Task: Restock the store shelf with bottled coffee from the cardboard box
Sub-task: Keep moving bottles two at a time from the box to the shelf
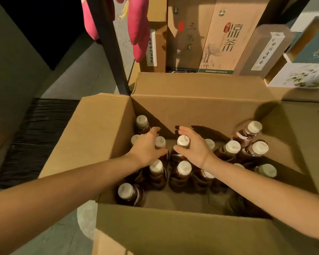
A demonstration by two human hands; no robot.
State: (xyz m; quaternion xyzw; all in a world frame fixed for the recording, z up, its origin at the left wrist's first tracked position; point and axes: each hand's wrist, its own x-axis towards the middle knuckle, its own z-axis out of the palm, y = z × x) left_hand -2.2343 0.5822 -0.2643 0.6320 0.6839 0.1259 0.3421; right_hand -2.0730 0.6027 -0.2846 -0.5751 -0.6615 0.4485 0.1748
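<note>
Forearms [63,190] outstretched, left hand [147,147] and right hand [194,147] around bottles [183,140]

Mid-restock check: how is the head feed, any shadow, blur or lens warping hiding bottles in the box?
Head view: dim, warm light; a hard shadow across the far wall of the cardboard box darkens the back-left corner bottle; the near-right corner under the right forearm is almost black; wide-angle bowing bends the box edges; white caps read clearly.
</note>
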